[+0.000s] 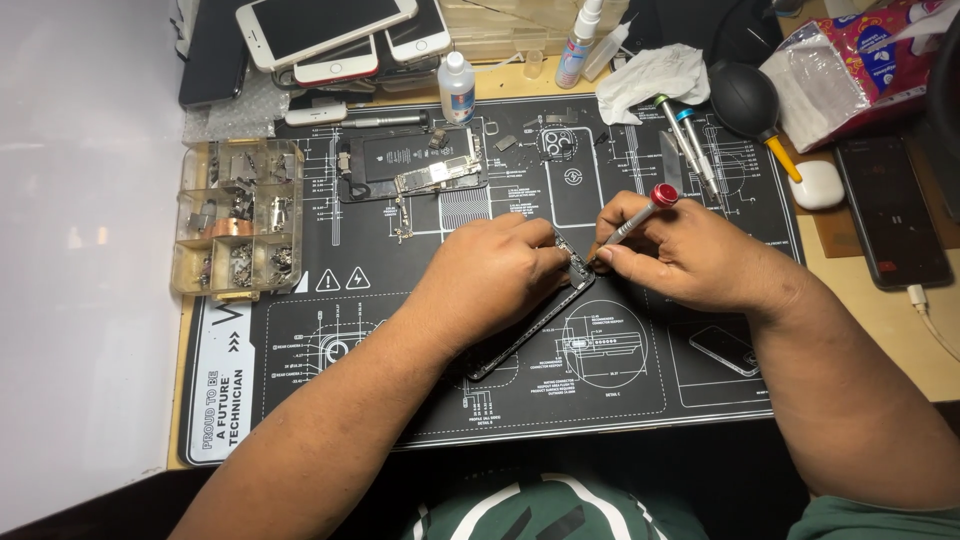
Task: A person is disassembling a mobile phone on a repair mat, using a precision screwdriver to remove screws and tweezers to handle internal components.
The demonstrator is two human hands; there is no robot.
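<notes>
My left hand (pixel 490 275) grips a dark, opened phone body (pixel 540 318) that lies at a slant on the black repair mat (pixel 400 330). My right hand (pixel 690 255) holds a small screwdriver with a red cap (pixel 640 212), its tip pressed at the phone's upper end by my left fingers. Most of the phone is hidden under my left hand.
A clear parts box (pixel 238 218) with several metal pieces sits at the mat's left. A removed battery and board (pixel 415 165) lie at the back. Stacked phones (pixel 330 35), small bottles (pixel 457 88), two spare screwdrivers (pixel 685 135), a black air blower (pixel 745 100), a tissue and a black phone on a cable (pixel 890 210) surround the mat.
</notes>
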